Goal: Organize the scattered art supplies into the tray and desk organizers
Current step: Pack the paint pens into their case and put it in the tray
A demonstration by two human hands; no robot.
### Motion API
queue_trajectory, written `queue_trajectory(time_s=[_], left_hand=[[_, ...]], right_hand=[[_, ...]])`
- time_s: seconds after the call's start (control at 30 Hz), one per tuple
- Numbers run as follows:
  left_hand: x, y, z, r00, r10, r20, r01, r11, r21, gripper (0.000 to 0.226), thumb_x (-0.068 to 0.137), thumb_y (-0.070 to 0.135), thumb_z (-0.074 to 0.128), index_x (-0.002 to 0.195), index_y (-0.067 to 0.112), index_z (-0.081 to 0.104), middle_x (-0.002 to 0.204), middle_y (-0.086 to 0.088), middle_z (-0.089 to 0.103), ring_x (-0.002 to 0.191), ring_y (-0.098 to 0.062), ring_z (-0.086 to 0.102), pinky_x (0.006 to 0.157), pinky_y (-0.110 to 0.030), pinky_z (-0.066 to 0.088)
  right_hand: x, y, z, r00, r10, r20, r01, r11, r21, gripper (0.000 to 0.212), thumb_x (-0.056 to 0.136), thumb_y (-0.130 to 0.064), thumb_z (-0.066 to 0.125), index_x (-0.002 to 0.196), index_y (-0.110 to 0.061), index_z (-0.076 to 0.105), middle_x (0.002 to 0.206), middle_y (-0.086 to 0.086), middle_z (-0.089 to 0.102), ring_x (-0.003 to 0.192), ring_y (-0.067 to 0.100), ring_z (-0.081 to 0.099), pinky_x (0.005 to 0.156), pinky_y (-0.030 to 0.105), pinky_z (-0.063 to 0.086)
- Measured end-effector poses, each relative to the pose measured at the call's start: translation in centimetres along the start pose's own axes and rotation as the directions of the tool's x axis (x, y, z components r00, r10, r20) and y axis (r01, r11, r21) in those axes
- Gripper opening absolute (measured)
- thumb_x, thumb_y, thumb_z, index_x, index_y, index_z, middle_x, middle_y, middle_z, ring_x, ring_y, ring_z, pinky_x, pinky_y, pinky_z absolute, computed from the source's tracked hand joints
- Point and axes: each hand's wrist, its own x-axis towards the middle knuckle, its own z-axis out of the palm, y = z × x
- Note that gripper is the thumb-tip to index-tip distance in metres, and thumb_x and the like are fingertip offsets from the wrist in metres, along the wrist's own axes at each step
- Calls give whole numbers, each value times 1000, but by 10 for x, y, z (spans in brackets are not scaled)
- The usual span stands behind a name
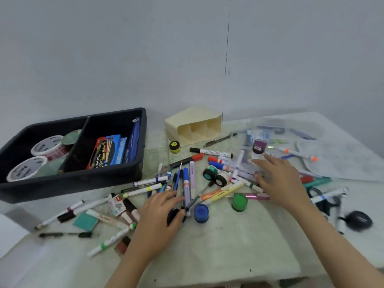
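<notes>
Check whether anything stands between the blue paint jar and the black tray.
Yes: the left hand and a flat scatter of markers lie between the blue paint jar and the near wall of the black tray. Nothing there stands tall.

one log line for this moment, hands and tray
left hand: on marker pile, grip unclear | right hand: open beside purple-capped bottle | black tray: tape rolls, boxes
</notes>
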Motion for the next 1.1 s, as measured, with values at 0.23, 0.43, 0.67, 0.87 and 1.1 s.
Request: queue_trajectory(time_s=[0.23, 0.43, 0.67, 0.87, 1.1], left_hand=[[13, 11, 7, 999, 5, -46, -4, 1000, 29, 31, 88, 29, 64, 118, 22, 66, 123, 5, 60, 117, -15, 50, 97, -27, 30], [58, 37, 18, 999, 33, -18, -35, 995, -92, 31, 90, 26, 59, 121, 23, 62, 125, 6, 59, 120, -13, 46, 104, -35, 34], [115, 74, 47, 984, 169, 48, -163, 980, -118, 36, 95, 16, 48, 130, 22, 55, 131, 2, 56, 123, -14, 44, 105, -33, 34], [148, 95, 60, 934, 230, 273, -220, 973, -65, 59, 91, 41, 56, 144, 34, 32, 153, 3, 30, 141, -15, 23, 112, -34, 18], [158, 101, 64, 939, 260, 226, -260, 965, -32, 48, 86, 21, 64, 133, 27, 52, 134, 1, 56, 121, -20, 51, 90, -30, 41]], right_hand=[[35, 15, -8, 994, -21, -103, 34, 991, 127, 44, 90, -25, 58, 133, -16, 52, 135, 13, 52, 121, 32, 47, 99, 40, 35], [71, 20, -10, 999, -33, 10, 33, 997, 64, 29, 89, -16, 56, 117, -13, 60, 105, 13, 61, 100, 32, 55, 82, 39, 45], [18, 33, -20, 974, 65, -217, 11, 942, 335, 22, 84, -23, 66, 105, -18, 61, 90, 2, 62, 86, 20, 55, 76, 35, 46], [-29, 55, -22, 956, 108, -273, -23, 954, 300, 27, 81, -23, 69, 107, -22, 63, 92, -2, 65, 83, 22, 58, 78, 41, 45], [-32, 78, -21, 963, 214, -164, -124, 893, 433, 44, 84, -16, 66, 123, -28, 52, 103, 1, 63, 98, 19, 56, 85, 33, 44]])
